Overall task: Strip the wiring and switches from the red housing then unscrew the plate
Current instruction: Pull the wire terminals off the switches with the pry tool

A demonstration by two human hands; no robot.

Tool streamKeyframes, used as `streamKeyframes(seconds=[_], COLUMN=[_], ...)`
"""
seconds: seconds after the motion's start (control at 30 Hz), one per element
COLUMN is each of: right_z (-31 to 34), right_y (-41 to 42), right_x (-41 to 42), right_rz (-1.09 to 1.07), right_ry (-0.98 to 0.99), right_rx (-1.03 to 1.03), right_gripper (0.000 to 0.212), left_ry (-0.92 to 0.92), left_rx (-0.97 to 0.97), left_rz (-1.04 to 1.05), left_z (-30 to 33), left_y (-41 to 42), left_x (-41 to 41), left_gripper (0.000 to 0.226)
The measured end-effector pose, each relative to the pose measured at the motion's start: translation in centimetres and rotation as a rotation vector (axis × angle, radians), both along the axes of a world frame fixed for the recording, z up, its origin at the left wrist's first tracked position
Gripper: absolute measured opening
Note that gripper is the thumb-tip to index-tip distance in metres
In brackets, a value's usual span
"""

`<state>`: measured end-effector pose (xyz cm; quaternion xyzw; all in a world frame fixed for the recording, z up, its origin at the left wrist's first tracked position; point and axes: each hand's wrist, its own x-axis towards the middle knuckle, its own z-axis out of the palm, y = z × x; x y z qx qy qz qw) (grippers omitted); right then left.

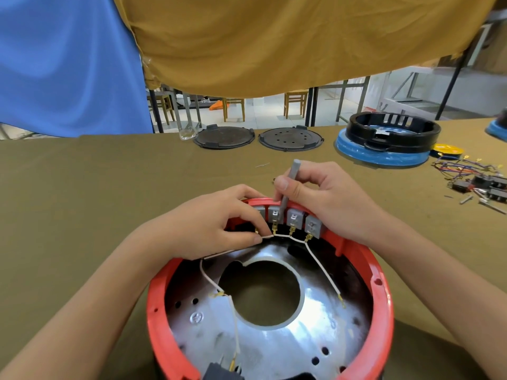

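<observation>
4 switches [292, 221] in red housing [382, 292]; left hand [219, 223] pinches white wire [274, 235], right hand [315, 193] grips grey tool [288, 187]. Risk: tool slips, wire snaps.

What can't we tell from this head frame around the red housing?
- Head view: the leftmost switch is mostly covered by the left hand.
- The grey tool tip is hidden at the switch terminals, behind the right hand.
- The black part at the near rim of the red housing is cut off by the bottom edge.
- The loose wires and parts far right are too small to identify.
</observation>
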<state>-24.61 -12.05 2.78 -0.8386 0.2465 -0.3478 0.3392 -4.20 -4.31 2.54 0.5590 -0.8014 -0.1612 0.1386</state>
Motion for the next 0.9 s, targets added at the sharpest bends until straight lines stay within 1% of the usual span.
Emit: streamKeyframes(seconds=[0.07,0.13,0.33,0.47,0.6,0.67,0.73,0.8,0.83,0.9], right_z=[0.14,0.19,0.2,0.05,0.05,0.04,0.0,-0.04,-0.04,-0.07], right_y=[0.13,0.18,0.25,0.12,0.3,0.33,0.32,0.26,0.18,0.06], right_x=[0.0,-0.1,-0.19,-0.3,-0.11,-0.1,-0.11,-0.07,-0.06,-0.11], right_rz=[0.012,0.015,0.024,0.01,0.031,0.037,0.039,0.039,0.041,0.065], right_ry=[0.012,-0.003,-0.005,-0.073,-0.013,-0.029,-0.027,-0.001,0.007,0.033], right_rx=[-0.045,-0.043,-0.023,-0.01,-0.058,-0.079,-0.129,-0.156,-0.141,-0.095], right_gripper=[0.02,0.018,0.018,0.019,0.018,0.015,0.019,0.029,0.032,0.032], left_ry=[-0.004,-0.009,-0.016,-0.012,-0.019,-0.011,0.004,0.02,0.025,0.026], left_rx=[0.002,0.005,0.009,0.007,0.014,0.015,0.016,0.019,0.022,0.024], left_rz=[0.0,0.003,0.002,0.001,0.004,0.002,-0.004,-0.014,-0.018,-0.019], left_z=[0.05,0.09,0.12,0.13,0.13,0.14,0.12,0.15,0.17,0.17], left_y=[0.02,0.05,0.14,0.07,0.09,0.08,0.08,0.1,0.09,0.08], left_x=[-0.02,-0.07,-0.04,-0.01,0.02,0.05,0.12,0.19,0.2,0.19], left_gripper=[0.016,0.016,0.016,0.016,0.015,0.015,0.015,0.015,0.015,0.014])
